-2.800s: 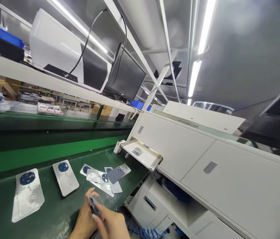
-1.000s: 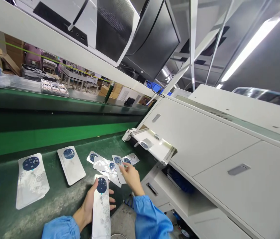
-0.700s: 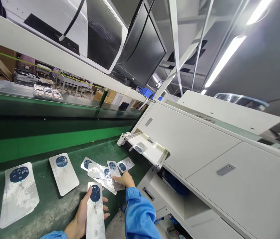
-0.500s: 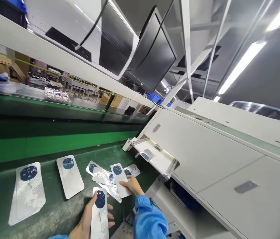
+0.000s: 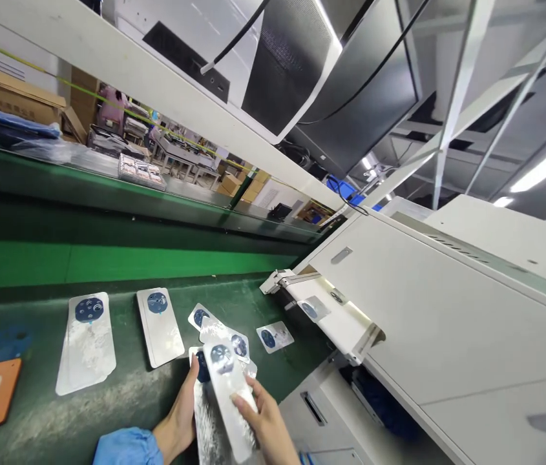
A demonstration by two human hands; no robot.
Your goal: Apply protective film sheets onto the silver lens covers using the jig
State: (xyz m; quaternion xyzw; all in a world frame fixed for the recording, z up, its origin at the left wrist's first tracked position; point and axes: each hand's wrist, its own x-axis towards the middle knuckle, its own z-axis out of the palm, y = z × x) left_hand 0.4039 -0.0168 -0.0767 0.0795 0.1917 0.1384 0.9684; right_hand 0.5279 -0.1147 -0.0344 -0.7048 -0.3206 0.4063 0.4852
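Observation:
My left hand (image 5: 180, 410) grips a marbled silver phone back panel (image 5: 209, 420) with a dark blue camera patch, at the bottom middle. In my right hand (image 5: 269, 416) is a plainer pale phone back panel (image 5: 228, 394), pinched by its right edge. It overlaps the front of the left panel and hides part of it. Just behind both hands lie several loose, overlapping panels (image 5: 213, 328). A single marbled panel (image 5: 282, 337) rests to their right. Farther left are a pale stack of panels (image 5: 162, 332) and a marbled stack (image 5: 89, 352).
The green work surface (image 5: 127, 400) meets a white machine (image 5: 422, 310) on the right, with a short conveyor (image 5: 343, 332) carrying a panel (image 5: 320, 309). An orange board (image 5: 6, 387) lies at the lower left. Above runs a shelf beam (image 5: 176, 123) bearing a monitor (image 5: 364, 97).
My right hand has lifted the pale panel from the loose pile and brought it over the marbled panel in my left hand. The view has shifted left.

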